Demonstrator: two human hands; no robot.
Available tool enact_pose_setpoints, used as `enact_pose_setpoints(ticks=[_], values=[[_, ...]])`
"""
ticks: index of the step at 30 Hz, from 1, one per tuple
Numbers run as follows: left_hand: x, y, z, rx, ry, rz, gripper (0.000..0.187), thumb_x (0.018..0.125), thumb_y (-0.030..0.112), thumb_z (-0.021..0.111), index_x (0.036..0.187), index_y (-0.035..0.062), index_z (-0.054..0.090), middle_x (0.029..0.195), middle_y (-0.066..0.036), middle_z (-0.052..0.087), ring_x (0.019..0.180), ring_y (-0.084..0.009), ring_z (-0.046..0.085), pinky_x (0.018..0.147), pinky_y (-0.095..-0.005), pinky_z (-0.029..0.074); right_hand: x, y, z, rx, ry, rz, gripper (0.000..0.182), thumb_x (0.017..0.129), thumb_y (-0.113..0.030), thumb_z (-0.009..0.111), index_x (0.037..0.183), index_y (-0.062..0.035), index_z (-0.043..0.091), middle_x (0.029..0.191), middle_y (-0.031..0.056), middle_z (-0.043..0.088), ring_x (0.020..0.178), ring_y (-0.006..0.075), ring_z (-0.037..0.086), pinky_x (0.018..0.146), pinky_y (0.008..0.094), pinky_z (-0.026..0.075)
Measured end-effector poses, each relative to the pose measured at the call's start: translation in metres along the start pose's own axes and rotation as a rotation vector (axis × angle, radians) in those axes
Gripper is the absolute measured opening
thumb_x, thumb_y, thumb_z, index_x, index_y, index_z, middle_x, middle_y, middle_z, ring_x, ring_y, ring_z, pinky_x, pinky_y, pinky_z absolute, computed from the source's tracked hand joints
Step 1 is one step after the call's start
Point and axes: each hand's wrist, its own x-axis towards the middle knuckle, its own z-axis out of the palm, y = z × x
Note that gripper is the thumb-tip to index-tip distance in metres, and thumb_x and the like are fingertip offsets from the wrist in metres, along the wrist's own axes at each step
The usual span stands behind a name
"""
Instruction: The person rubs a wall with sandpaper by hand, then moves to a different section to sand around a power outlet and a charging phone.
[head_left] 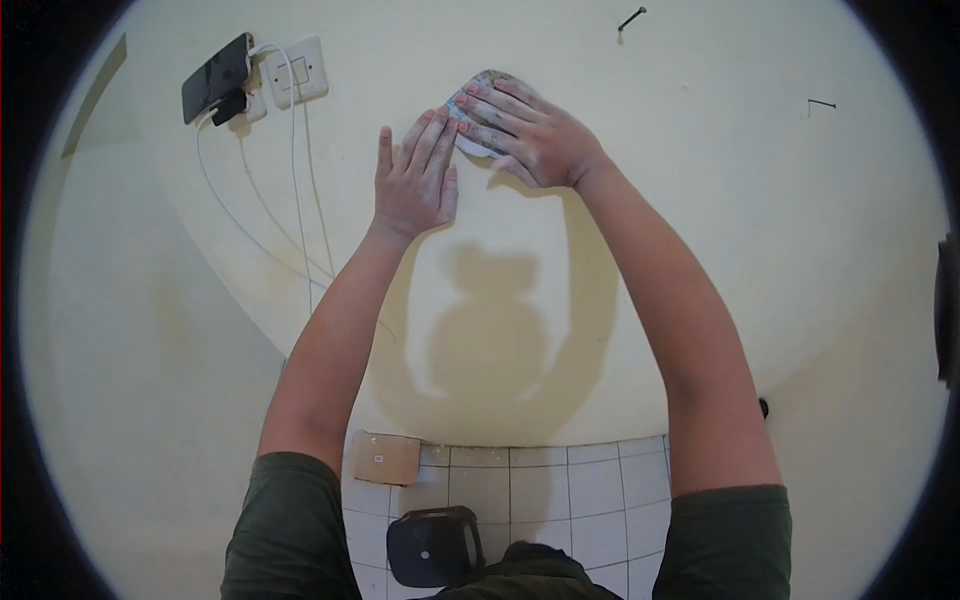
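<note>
A small grey-and-white patterned piece [486,78], perhaps a cloth or paper, lies against the cream wall. My right hand [535,130] is flat over it, fingers stretched and slightly apart, hiding most of its surface. A white lower edge of the piece shows under the palm. My left hand [412,185] also lies against the wall, palm inward with fingers straight, and its fingertips reach the left edge of the piece. Whitish residue coats the fingers of both hands. Neither hand is wrapped round anything.
A phone [217,78] rests on a plugged-in charger beside a white wall switch [298,72], with cables hanging below. Two nails stick out at upper right, one being this nail [632,18]. On the tiled floor [540,490] are a cardboard box [388,459] and a black stool-like object [430,548].
</note>
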Motion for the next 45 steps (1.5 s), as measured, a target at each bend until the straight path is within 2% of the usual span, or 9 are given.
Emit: enact_pose_setpoints(ticks=[5, 14, 18, 21, 26, 27, 30, 34, 45], values=[[0.057, 0.024, 0.009, -0.379, -0.002, 0.116, 0.074, 0.101, 0.040, 0.047, 0.158, -0.0045, 0.033, 0.166, -0.024, 0.031, 0.154, -0.0399, 0.030, 0.126, -0.0534, 0.019, -0.006, -0.005, 0.003, -0.005, 0.195, 0.182, 0.057, 0.098, -0.043, 0.059, 0.136, -0.0008, 0.062, 0.153, 0.0150, 0.052, 0.147, 0.0324, 0.042, 0.127, 0.0464, 0.029], [0.067, 0.030, -0.004, -0.070, -0.176, 0.161, 0.083, 0.094, 0.058, 0.060, 0.155, 0.0038, 0.044, 0.168, -0.019, 0.029, 0.155, -0.0390, 0.029, 0.126, -0.0520, 0.022, -0.038, 0.007, -0.009, -0.244, 0.442, 0.410, 0.037, 0.099, -0.022, 0.057, 0.124, 0.0045, 0.063, 0.148, 0.0201, 0.053, 0.145, 0.0383, 0.043, 0.123, 0.0596, 0.027], [0.071, 0.016, -0.010, -0.075, -0.265, 0.276, 0.071, 0.096, 0.046, 0.061, 0.152, 0.0044, 0.048, 0.166, -0.017, 0.035, 0.155, -0.0369, 0.029, 0.126, -0.0526, 0.021, -0.055, 0.027, -0.023, -0.192, 0.829, 0.667, 0.051, 0.097, -0.030, 0.059, 0.135, 0.0045, 0.056, 0.156, 0.0300, 0.040, 0.150, 0.0482, 0.031, 0.123, 0.0623, 0.021], [0.067, -0.002, -0.007, -0.061, -0.212, 0.138, 0.062, 0.098, 0.033, 0.060, 0.149, 0.0001, 0.049, 0.162, -0.019, 0.040, 0.153, -0.0377, 0.032, 0.125, -0.0541, 0.022, -0.031, 0.034, -0.027, -0.268, 0.755, 1.093, 0.068, 0.095, -0.041, 0.061, 0.142, 0.0067, 0.049, 0.159, 0.0354, 0.031, 0.153, 0.0513, 0.021, 0.124, 0.0633, 0.016], [0.080, -0.016, -0.002, 0.409, 0.187, -0.509, 0.055, 0.097, 0.016, 0.057, 0.146, -0.0066, 0.049, 0.156, -0.023, 0.047, 0.148, -0.0374, 0.041, 0.124, -0.0541, 0.026, -0.026, 0.027, -0.025, -0.387, 0.552, 1.113, 0.078, 0.096, -0.047, 0.059, 0.148, 0.0082, 0.043, 0.162, 0.0336, 0.028, 0.155, 0.0479, 0.019, 0.124, 0.0628, 0.012], [0.083, -0.012, 0.001, 0.012, 0.278, -0.305, 0.058, 0.096, 0.017, 0.058, 0.150, -0.0024, 0.048, 0.158, -0.021, 0.046, 0.150, -0.0346, 0.039, 0.124, -0.0519, 0.027, -0.028, 0.028, -0.025, -0.400, 0.542, 1.100, 0.078, 0.096, -0.048, 0.058, 0.149, 0.0079, 0.043, 0.163, 0.0329, 0.027, 0.156, 0.0466, 0.019, 0.125, 0.0625, 0.012], [0.074, -0.005, -0.011, -0.039, -0.192, 0.031, 0.059, 0.097, 0.016, 0.056, 0.154, 0.0047, 0.046, 0.162, -0.016, 0.042, 0.152, -0.0334, 0.036, 0.124, -0.0509, 0.027, -0.030, 0.028, -0.023, -0.313, 0.554, 0.968, 0.075, 0.096, -0.047, 0.058, 0.146, 0.0068, 0.047, 0.164, 0.0288, 0.031, 0.156, 0.0415, 0.024, 0.125, 0.0617, 0.014], [0.075, 0.026, 0.011, 0.007, 0.064, -0.197, 0.059, 0.098, 0.016, 0.048, 0.156, 0.0115, 0.047, 0.165, -0.010, 0.041, 0.153, -0.0297, 0.036, 0.125, -0.0487, 0.021, -0.029, 0.031, -0.014, -0.304, 0.648, 0.984, 0.072, 0.096, -0.046, 0.057, 0.146, 0.0059, 0.048, 0.161, 0.0254, 0.038, 0.154, 0.0385, 0.031, 0.124, 0.0615, 0.016], [0.066, 0.052, 0.016, 0.005, -0.111, 0.041, 0.059, 0.099, 0.023, 0.045, 0.157, 0.0171, 0.047, 0.165, -0.006, 0.041, 0.153, -0.0243, 0.037, 0.127, -0.0467, 0.019, -0.031, 0.030, -0.014, -0.338, 0.636, 0.971, 0.067, 0.096, -0.036, 0.058, 0.147, 0.0052, 0.046, 0.161, 0.0226, 0.039, 0.153, 0.0366, 0.033, 0.124, 0.0603, 0.017]])
